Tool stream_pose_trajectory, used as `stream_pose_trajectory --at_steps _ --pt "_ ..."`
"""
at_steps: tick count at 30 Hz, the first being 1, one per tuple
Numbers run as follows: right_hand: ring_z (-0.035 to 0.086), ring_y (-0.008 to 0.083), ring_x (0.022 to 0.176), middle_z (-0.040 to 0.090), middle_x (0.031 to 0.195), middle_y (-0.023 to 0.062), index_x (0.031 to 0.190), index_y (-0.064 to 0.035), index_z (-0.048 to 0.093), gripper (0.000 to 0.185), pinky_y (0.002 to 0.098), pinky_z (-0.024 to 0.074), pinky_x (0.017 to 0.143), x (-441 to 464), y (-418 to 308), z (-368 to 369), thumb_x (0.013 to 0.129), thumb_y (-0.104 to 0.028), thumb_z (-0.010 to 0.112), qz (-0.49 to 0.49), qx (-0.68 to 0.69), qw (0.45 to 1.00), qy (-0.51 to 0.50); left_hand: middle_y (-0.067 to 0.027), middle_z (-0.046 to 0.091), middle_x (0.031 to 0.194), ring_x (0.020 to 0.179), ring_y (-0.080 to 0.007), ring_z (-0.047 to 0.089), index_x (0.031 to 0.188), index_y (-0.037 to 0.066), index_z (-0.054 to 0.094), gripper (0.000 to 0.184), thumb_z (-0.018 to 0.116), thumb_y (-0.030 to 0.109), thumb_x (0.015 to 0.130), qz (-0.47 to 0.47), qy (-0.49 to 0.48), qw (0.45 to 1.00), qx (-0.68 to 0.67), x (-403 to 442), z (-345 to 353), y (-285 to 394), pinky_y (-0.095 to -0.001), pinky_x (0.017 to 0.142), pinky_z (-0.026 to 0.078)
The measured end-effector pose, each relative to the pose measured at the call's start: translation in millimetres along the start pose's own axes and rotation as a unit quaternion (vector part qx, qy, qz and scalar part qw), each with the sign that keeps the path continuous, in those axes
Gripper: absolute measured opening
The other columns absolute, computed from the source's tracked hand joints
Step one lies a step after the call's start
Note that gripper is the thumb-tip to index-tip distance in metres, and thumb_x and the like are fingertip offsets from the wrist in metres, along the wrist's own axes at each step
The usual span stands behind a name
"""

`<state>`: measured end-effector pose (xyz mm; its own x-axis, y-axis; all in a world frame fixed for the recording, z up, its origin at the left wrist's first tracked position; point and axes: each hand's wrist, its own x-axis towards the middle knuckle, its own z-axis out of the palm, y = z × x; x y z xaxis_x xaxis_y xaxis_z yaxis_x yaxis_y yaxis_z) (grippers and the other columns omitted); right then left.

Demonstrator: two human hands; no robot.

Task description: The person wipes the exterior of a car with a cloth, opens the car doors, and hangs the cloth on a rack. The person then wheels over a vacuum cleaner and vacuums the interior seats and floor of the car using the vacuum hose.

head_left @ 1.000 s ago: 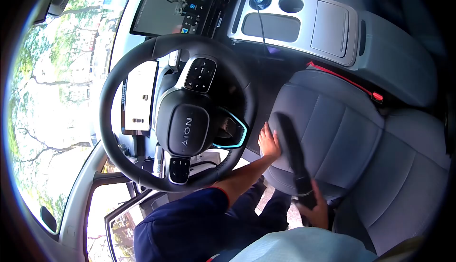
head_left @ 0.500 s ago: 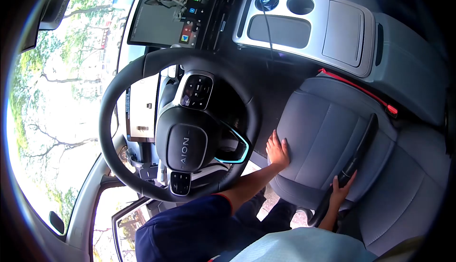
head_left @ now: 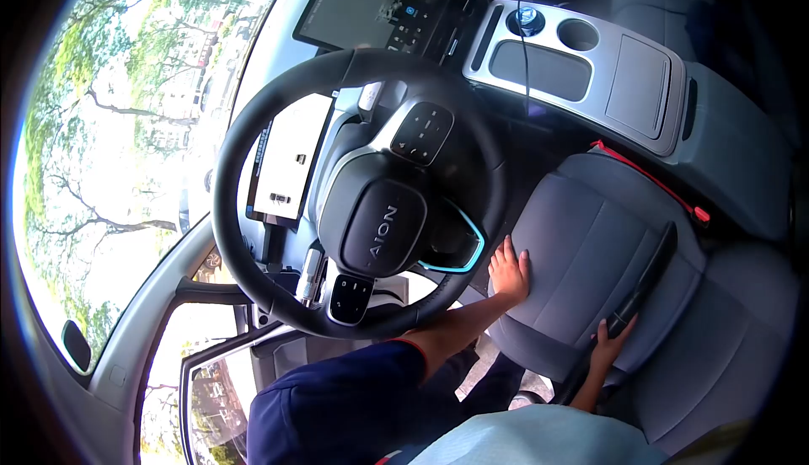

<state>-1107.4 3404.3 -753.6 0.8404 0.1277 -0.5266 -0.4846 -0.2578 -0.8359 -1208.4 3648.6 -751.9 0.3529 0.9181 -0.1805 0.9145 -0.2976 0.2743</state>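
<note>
My left hand (head_left: pixel 509 272) lies flat on the front edge of the grey driver's seat (head_left: pixel 581 250), fingers stretched out and holding nothing. Farther back, my right hand (head_left: pixel 608 347) is wrapped round a long black vacuum wand (head_left: pixel 647 278). The wand slants over the seat cushion, its narrow end reaching toward the console side near the backrest. Its lower part, a black tube (head_left: pixel 575 377), runs down past my right forearm and out of sight. Whether the tip presses on the fabric I cannot tell.
The steering wheel (head_left: pixel 497 187) stands close to my left forearm. Beyond the seat are a red seat-belt buckle (head_left: pixel 701 214) and the centre console (head_left: pixel 600 103), with a thin cable (head_left: pixel 527 69) across it. A driver display (head_left: pixel 291 162) and a centre screen (head_left: pixel 371 10) face the cabin.
The head view has shifted and tilted, moving the wheel and console right in the picture. Both hands and the wand keep nearly the same places on the seat.
</note>
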Motion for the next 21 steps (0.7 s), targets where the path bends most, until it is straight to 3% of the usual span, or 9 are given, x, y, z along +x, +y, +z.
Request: stream_pose_trajectory --at_steps 6,11,13,14,15,16,17,19,21 --pt "0.053 0.014 0.058 0.057 0.08 0.0069 0.154 -0.0199 0.016 0.082 0.0299 0.0476 0.054 -35.6 -34.0 10.6 0.088 -0.01 0.064 -0.021 -0.047 0.999 -0.01 -0.0199 0.043 0.136 0.126 -0.0356 0.042 0.147 0.005 0.028 0.059 0.033 0.042 0.102 0.014 0.002 1.0 -0.013 -1.8 -6.6 -0.1 -0.0451 0.104 0.034" --pt "0.068 0.0385 0.08 0.066 0.095 0.0255 0.154 -0.0219 0.006 0.1 0.0435 0.0527 0.072 -127.9 -15.8 42.7 0.08 -0.027 0.073 0.035 -0.225 0.962 -0.149 -0.0186 0.041 0.141 0.128 -0.0362 0.041 0.149 0.009 0.026 0.059 0.035 0.044 0.101 0.018 -0.039 0.997 -0.059 -5.0 -18.0 -8.9 -0.0446 0.107 0.033" --pt "0.067 0.0434 0.09 0.065 0.099 0.0289 0.153 -0.0204 0.008 0.101 0.0458 0.0522 0.078 -174.2 -18.9 51.0 0.077 -0.027 0.075 0.027 -0.25 0.938 -0.237 -0.0188 0.039 0.143 0.131 -0.0362 0.039 0.149 0.01 0.026 0.06 0.035 0.044 0.101 0.042 -0.052 0.99 -0.126 -0.4 -11.7 -22.1 -0.0452 0.108 0.031" --pt "0.067 0.0428 0.091 0.065 0.101 0.0292 0.153 -0.0197 0.01 0.1 0.0454 0.0522 0.08 -196.3 -29.1 53.0 0.077 -0.027 0.075 -0.033 -0.286 0.922 -0.258 -0.0189 0.039 0.144 0.132 -0.0362 0.038 0.15 0.01 0.026 0.06 0.035 0.044 0.101 0.053 -0.06 0.984 -0.157 2.7 -1.8 -36.8 -0.0454 0.109 0.03" --pt "0.066 0.0434 0.093 0.065 0.104 0.0288 0.153 -0.0188 0.011 0.101 0.0455 0.0517 0.083 -207.9 -37.2 48.0 0.076 -0.027 0.075 -0.056 -0.296 0.91 -0.286 -0.0159 0.037 0.147 0.135 -0.0311 0.037 0.15 0.011 0.025 0.058 0.038 0.039 0.102 0.119 -0.069 0.98 -0.144 11.4 23.3 -67.0 -0.0417 0.112 0.028" --pt "0.066 0.0439 0.095 0.064 0.107 0.0285 0.153 -0.0179 0.012 0.101 0.0457 0.0512 0.086 -219.6 -45.2 42.9 0.075 -0.028 0.076 -0.08 -0.304 0.896 -0.313 -0.0144 0.037 0.146 0.132 -0.0296 0.038 0.15 0.01 0.024 0.059 0.036 0.042 0.102 0.075 -0.177 0.901 -0.388 5.5 -3.9 -66.4 -0.0404 0.112 0.03" --pt "0.064 0.0442 0.1 0.063 0.112 0.0269 0.152 -0.0188 0.015 0.1 0.0459 0.0497 0.089 -221.7 -53.8 35.5 0.074 -0.027 0.077 -0.085 -0.307 0.901 -0.296 -0.013 0.037 0.144 0.13 -0.0282 0.039 0.15 0.009 0.023 0.062 0.035 0.045 0.102 0.027 -0.272 0.751 -0.601 2.1 -41.0 -68.0 -0.0392 0.111 0.031" --pt "0.06 0.0444 0.108 0.061 0.12 0.0245 0.151 -0.0202 0.021 0.098 0.0462 0.0471 0.094 -223.3 -62.5 24.7 0.072 -0.025 0.078 -0.106 -0.303 0.913 -0.253 -0.0121 0.047 0.139 0.128 -0.0268 0.044 0.142 0.004 0.041 0.071 0.029 0.06 0.099 -0.029 -0.298 0.734 -0.61 12.4 4.5 -143.7 -0.0413 0.11 0.029" --pt "0.059 0.0437 0.108 0.06 0.119 0.0267 0.15 -0.0214 0.028 0.09 0.0464 0.047 0.093 -221.7 -58.1 32.8 0.074 -0.021 0.076 -0.096 -0.254 0.94 -0.205 -0.0135 0.052 0.135 0.124 -0.0269 0.049 0.137 0.004 0.048 0.072 0.034 0.062 0.097 -0.096 -0.279 0.793 -0.533 -25.2 -37.6 -152.1 -0.0428 0.106 0.035"
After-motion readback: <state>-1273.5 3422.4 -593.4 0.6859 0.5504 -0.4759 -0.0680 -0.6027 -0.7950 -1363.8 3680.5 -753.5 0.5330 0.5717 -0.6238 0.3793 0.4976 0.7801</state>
